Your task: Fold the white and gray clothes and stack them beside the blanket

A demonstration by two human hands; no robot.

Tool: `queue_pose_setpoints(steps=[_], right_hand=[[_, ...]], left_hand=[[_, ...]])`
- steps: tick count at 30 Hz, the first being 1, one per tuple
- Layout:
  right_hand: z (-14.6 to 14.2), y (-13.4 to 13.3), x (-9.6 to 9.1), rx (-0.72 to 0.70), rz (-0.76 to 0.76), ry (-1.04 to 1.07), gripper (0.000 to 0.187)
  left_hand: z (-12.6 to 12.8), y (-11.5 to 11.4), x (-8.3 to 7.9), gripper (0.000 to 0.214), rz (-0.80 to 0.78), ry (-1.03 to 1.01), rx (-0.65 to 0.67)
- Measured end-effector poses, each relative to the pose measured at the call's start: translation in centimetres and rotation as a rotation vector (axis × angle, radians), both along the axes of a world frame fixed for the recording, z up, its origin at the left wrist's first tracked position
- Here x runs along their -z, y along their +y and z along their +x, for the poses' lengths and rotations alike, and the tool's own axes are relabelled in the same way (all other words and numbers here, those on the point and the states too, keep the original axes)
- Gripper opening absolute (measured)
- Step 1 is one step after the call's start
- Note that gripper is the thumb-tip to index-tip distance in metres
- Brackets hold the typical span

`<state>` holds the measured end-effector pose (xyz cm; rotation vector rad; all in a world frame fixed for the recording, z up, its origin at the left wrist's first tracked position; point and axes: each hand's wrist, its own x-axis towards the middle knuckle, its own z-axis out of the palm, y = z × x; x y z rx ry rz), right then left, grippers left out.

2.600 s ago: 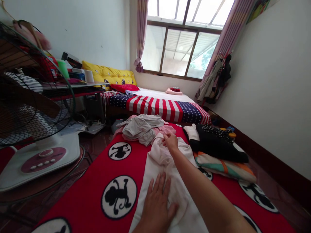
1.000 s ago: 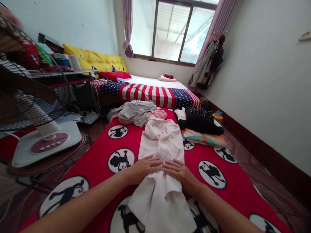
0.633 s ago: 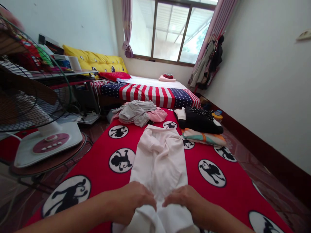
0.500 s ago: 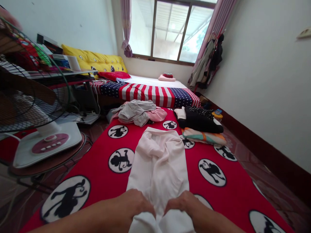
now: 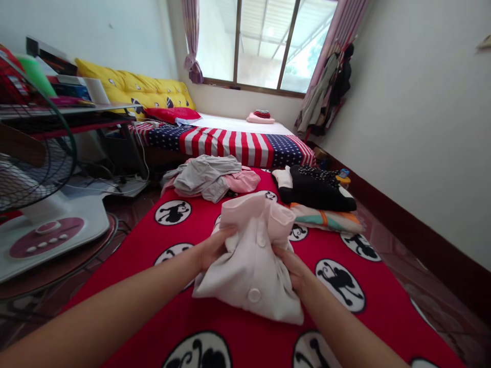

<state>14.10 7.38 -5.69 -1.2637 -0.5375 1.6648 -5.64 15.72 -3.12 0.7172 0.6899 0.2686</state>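
A white buttoned garment (image 5: 251, 271), perhaps a shirt or jacket, is folded over on itself on the red blanket (image 5: 141, 286) printed with black figures in white circles. Two round buttons show on its front and a collar-like edge faces away from me. My left hand (image 5: 215, 249) grips its left side, the fingertips partly under the cloth. My right hand (image 5: 290, 263) grips the right side, its fingers partly hidden by the fabric.
Crumpled grey and pink clothes (image 5: 209, 176) lie at the blanket's far left. Folded black clothes (image 5: 314, 188) are stacked on a striped cloth (image 5: 326, 217) at far right. A fan (image 5: 42, 220) stands on a stool at left. Beyond is a bed (image 5: 230, 143).
Both hands have moved away from me, bringing the garment's near end up and over its far part. The long flat garment is now a shorter bundle. The view has shifted slightly right.
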Motion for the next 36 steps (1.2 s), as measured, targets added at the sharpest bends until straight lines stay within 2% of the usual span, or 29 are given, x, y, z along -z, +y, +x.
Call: queue_pose_setpoints(steps=[3,5,9,12,15,19,21,23,25,26,28,31,33,36], right_hand=[[-0.1,0.2,1.0,0.142,-0.075,0.050,0.034],[-0.2,0.0,1.0,0.188,-0.060,0.072,0.038],[-0.3,-0.2,0.8,0.189,-0.070,0.093,0.039],[0.0,-0.5,0.8,0.156,-0.069,0.017,0.040],[1.0,-2.0,1.0,0.149,-0.033,-0.189,0.043],[3.4,-5.4,2.1,0.057,0.058,-0.419,0.040],[4.2,-7.2,2.7,0.111,0.130,-0.666,0.036],[4.1,-8.8,2.9,0.237,0.314,-1.033,0.034],[2.8,-9.9,2.7,0.255,0.596,-1.373,0.037],[1.8,-10.2,2.4,0.186,0.727,-1.503,0.042],[-0.7,-10.5,2.0,-0.067,0.909,-1.652,0.056],[-4.1,-9.6,1.9,-0.402,0.989,-1.698,0.073],[-5.5,-8.6,2.2,-0.514,1.003,-1.693,0.072],[-6.2,-7.3,2.8,-0.577,1.017,-1.723,0.061]], left_hand=[[-0.6,-0.5,2.9,0.053,-0.199,-0.085,0.026],[-1.3,-0.8,3.8,0.057,-0.268,-0.145,0.018],[-2.1,-0.7,4.0,0.055,-0.322,-0.159,-0.003],[-2.6,-1.0,3.8,0.051,-0.282,-0.077,-0.040],[-4.1,-2.7,3.4,0.052,-0.119,0.040,-0.067],[-7.0,-6.0,3.0,0.054,0.090,0.118,-0.061],[-8.4,-7.5,3.4,0.051,0.187,0.123,-0.124],[-9.5,-8.5,4.1,0.049,0.290,0.147,-0.233],[-10.4,-9.1,4.8,0.047,0.389,0.220,-0.364],[-10.7,-9.4,5.1,0.046,0.432,0.269,-0.433],[-11.1,-10.0,5.4,0.045,0.496,0.352,-0.556],[-11.2,-11.2,5.6,0.037,0.591,0.412,-0.639],[-11.2,-12.1,5.8,0.027,0.698,0.447,-0.616],[-11.1,-13.5,6.4,0.019,0.912,0.498,-0.563]])
